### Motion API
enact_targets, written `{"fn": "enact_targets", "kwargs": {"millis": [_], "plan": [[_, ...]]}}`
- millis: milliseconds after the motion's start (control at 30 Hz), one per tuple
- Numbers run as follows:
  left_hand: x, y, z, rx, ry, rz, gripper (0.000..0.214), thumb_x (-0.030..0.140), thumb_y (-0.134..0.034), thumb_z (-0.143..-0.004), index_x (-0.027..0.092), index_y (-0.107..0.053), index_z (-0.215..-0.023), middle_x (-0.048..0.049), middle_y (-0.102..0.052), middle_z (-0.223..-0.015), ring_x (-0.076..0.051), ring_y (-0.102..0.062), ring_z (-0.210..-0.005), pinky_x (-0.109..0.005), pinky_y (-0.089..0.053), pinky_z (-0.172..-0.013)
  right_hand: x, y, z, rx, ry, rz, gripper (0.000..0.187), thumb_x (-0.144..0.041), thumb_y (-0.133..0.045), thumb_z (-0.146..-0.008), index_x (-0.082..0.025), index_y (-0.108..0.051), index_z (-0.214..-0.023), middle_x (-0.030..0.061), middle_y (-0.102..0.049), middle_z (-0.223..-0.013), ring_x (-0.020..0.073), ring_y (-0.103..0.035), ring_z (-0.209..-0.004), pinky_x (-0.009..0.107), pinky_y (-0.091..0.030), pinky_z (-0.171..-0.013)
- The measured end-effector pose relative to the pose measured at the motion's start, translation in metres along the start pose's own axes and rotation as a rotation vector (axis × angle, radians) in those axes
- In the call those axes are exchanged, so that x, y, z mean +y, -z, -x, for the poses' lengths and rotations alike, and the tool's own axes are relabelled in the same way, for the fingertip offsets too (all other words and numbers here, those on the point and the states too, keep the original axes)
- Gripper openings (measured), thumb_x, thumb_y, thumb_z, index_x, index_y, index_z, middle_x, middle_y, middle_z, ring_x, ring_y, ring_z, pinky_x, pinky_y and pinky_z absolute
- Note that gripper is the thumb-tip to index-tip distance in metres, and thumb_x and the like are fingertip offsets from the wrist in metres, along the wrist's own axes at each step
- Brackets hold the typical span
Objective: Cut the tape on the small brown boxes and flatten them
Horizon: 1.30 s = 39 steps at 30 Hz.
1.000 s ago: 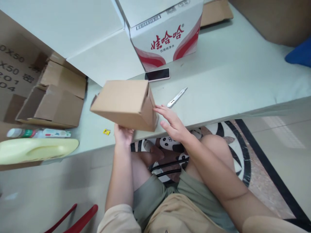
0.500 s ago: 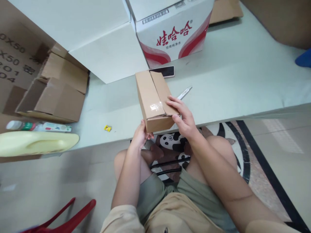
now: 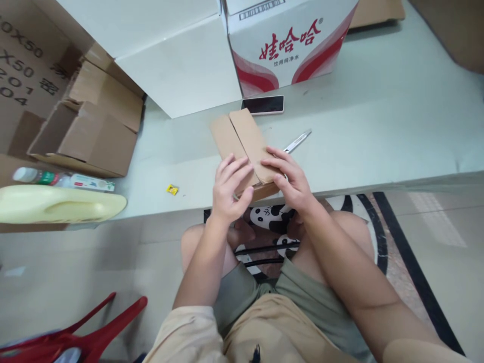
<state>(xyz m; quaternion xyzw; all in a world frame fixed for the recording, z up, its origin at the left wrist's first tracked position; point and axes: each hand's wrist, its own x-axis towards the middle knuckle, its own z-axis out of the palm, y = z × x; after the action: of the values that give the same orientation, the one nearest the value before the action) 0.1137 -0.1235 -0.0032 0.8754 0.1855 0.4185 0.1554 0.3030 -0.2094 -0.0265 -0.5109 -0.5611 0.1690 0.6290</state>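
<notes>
A small brown cardboard box [image 3: 242, 133] lies on the pale green table [image 3: 378, 116] at its near edge, flaps closed on top. My left hand [image 3: 229, 189] rests flat on the left flap with fingers spread. My right hand [image 3: 291, 184] curls over the right flap and the box's near corner, gripping it. A white pen-like tool [image 3: 298, 141] lies just right of the box. A black phone [image 3: 262, 104] lies behind it.
A white carton with red print [image 3: 291, 45] and a big white box [image 3: 170, 55] stand at the back. Open brown boxes [image 3: 91, 131], a bottle [image 3: 56, 179] and a pale yellow container [image 3: 60, 204] are at the left. A yellow scrap [image 3: 172, 189] lies near the edge. A red chair [image 3: 86, 338] is below.
The box was turned from lying on its side to flaps-up and set down on the table edge. My left hand moved from under the box onto its top.
</notes>
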Motion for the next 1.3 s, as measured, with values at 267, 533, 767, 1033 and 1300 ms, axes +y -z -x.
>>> {"fn": "enact_targets", "kwargs": {"millis": [267, 533, 767, 1033, 1300], "plan": [[-0.013, -0.018, 0.016, 0.199, -0.038, -0.062, 0.038, 0.045, -0.051, -0.094, 0.025, -0.071, -0.120, -0.0082, -0.071, -0.123, -0.028, -0.060, -0.126, -0.051, -0.047, -0.109, 0.038, 0.013, -0.027, 0.070, -0.536, 0.533, 0.041, -0.034, -0.054, -0.089, -0.023, -0.068, -0.126, 0.0119, -0.070, -0.107, 0.0286, -0.065, -0.096, 0.052, -0.052, -0.095], [-0.008, -0.018, 0.015, 0.222, -0.049, -0.061, 0.035, 0.043, -0.051, -0.096, 0.024, -0.070, -0.119, -0.0084, -0.070, -0.123, -0.026, -0.060, -0.125, -0.049, -0.048, -0.109, 0.024, 0.008, -0.027, -0.273, -0.760, 0.925, 0.031, -0.039, -0.047, -0.092, -0.019, -0.069, -0.103, 0.0172, -0.067, -0.107, 0.0307, -0.063, -0.096, 0.043, -0.049, -0.080], [-0.007, -0.023, 0.015, 0.243, -0.036, -0.041, 0.035, 0.044, -0.052, -0.097, 0.024, -0.070, -0.118, -0.0085, -0.069, -0.122, -0.026, -0.058, -0.126, -0.050, -0.049, -0.108, 0.023, 0.017, -0.028, -0.245, -0.807, 0.938, 0.044, -0.024, -0.048, -0.088, -0.020, -0.051, -0.131, 0.0161, -0.070, -0.115, 0.0265, -0.063, -0.090, 0.035, -0.042, -0.071], [-0.005, -0.024, 0.014, 0.242, -0.032, -0.072, 0.035, 0.045, -0.050, -0.098, 0.023, -0.069, -0.118, -0.0089, -0.068, -0.122, -0.025, -0.059, -0.124, -0.049, -0.049, -0.109, 0.004, 0.020, -0.025, -0.146, -0.802, 0.871, 0.039, -0.027, -0.044, -0.091, -0.015, -0.061, -0.123, 0.0181, -0.073, -0.096, 0.0283, -0.065, -0.081, 0.039, -0.046, -0.074], [0.020, -0.046, 0.006, 0.311, 0.052, -0.103, 0.031, 0.043, -0.053, -0.095, 0.020, -0.058, -0.116, -0.0107, -0.069, -0.117, -0.024, -0.061, -0.120, -0.049, -0.048, -0.111, -0.029, 0.026, 0.012, 0.319, -0.027, 0.441, 0.034, -0.020, -0.048, -0.091, -0.023, -0.067, -0.118, 0.0029, -0.071, -0.082, 0.0143, -0.059, -0.061, 0.030, -0.049, -0.061]]}}
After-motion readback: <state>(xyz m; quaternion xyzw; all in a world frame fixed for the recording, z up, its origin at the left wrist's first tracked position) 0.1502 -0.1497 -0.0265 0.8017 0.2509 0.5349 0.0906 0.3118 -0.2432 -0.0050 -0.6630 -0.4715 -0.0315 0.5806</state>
